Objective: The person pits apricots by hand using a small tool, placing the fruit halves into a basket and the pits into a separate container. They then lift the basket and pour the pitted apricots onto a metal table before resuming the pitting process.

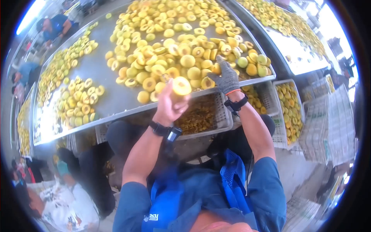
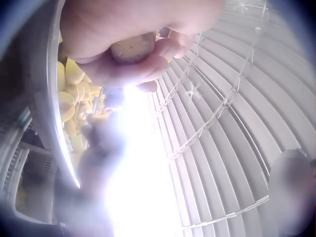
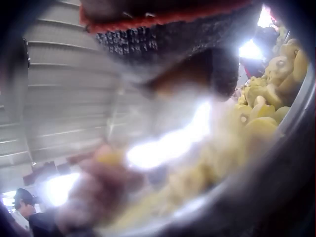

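My bare left hand [image 1: 171,105] holds a halved yellow peach [image 1: 181,86], cut face up, over the front edge of the metal table [image 1: 104,92]. In the left wrist view, a round beige end [image 2: 133,49] with small dark marks shows between its curled fingers; what it belongs to I cannot tell. At the edge of the pile of peaches [image 1: 187,60], my right hand [image 1: 227,78], in a grey knit glove, grips a yellow peach piece [image 1: 216,69] between thumb and fingers. An orange-brown patch of it shows under the glove in the right wrist view.
Beneath the table edge stands a white crate [image 1: 228,121] of scraps. Another crate of peaches [image 1: 289,110] stands at the right, beside stacked crates [image 1: 328,127]. A smaller peach group [image 1: 79,102] lies left. A person in white [image 1: 65,205] sits close on the left.
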`<state>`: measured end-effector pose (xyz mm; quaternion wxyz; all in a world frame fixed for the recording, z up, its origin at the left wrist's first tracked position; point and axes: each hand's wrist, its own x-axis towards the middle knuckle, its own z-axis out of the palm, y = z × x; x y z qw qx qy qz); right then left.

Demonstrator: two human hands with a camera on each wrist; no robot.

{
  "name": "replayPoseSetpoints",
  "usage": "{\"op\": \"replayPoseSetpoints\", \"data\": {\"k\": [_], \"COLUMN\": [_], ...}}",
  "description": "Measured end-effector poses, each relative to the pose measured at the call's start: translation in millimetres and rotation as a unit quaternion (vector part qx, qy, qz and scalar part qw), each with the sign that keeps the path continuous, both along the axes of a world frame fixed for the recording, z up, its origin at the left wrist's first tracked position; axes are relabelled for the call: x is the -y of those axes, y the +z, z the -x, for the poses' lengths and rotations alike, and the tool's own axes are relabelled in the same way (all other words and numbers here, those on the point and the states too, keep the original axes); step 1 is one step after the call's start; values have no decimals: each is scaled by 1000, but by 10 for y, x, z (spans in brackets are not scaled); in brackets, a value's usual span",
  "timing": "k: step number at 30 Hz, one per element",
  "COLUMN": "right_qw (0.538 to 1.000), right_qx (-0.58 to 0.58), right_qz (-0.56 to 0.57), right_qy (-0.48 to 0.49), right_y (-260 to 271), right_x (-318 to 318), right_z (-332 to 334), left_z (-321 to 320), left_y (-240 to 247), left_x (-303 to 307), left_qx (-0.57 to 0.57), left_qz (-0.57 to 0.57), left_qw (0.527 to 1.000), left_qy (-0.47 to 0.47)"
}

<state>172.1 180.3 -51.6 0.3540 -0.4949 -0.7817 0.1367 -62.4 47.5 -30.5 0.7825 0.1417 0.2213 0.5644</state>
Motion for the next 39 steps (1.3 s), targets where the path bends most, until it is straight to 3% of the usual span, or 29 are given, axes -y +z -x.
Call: {"op": "replayPoseSetpoints", "data": {"k": [2, 5, 6, 8, 10, 14, 17, 20, 25, 28, 32, 35, 39], "right_qw": [985, 984, 993, 934, 902, 853, 880, 863, 878, 909, 972, 983, 986], "right_qx": [119, 4, -70, -211, -258, -348, -348, -345, -329, -286, -190, -153, -153], "right_qz": [-122, -174, -40, 227, 298, 353, 311, 362, 343, 298, 128, 94, 52], "right_qy": [-18, 36, 89, 176, 175, 161, 93, 63, 60, 62, 60, 46, 41], "right_y": [-82, 137, 184, 270, 355, 154, -29, 125, 29, -43, -149, -97, -190], "right_x": [-6, 300, 447, 743, 970, 1053, 1039, 1014, 976, 991, 1032, 1089, 1109], "right_z": [10, 152, 208, 337, 477, 483, 466, 358, 267, 252, 264, 288, 332], "left_z": [0, 9, 3, -14, -39, -173, -188, -111, -275, -392, -467, -524, -642], "left_y": [17, 31, 26, 45, 64, 116, 125, -248, 25, -83, -129, -101, -224], "left_x": [3, 3, 19, 29, 40, 91, 114, 110, 392, 420, 408, 417, 414], "left_qx": [29, 19, 8, -41, -114, -273, -473, -696, -628, -632, -587, -583, -636], "left_qz": [-18, -7, 6, 14, 12, 72, 38, -141, -137, -131, -78, -46, -104], "left_qw": [999, 999, 999, 996, 988, 959, 880, 684, 764, 763, 805, 810, 756], "left_qy": [-23, -42, -47, -76, -105, -20, 28, 164, 47, 48, 41, 42, 115]}}
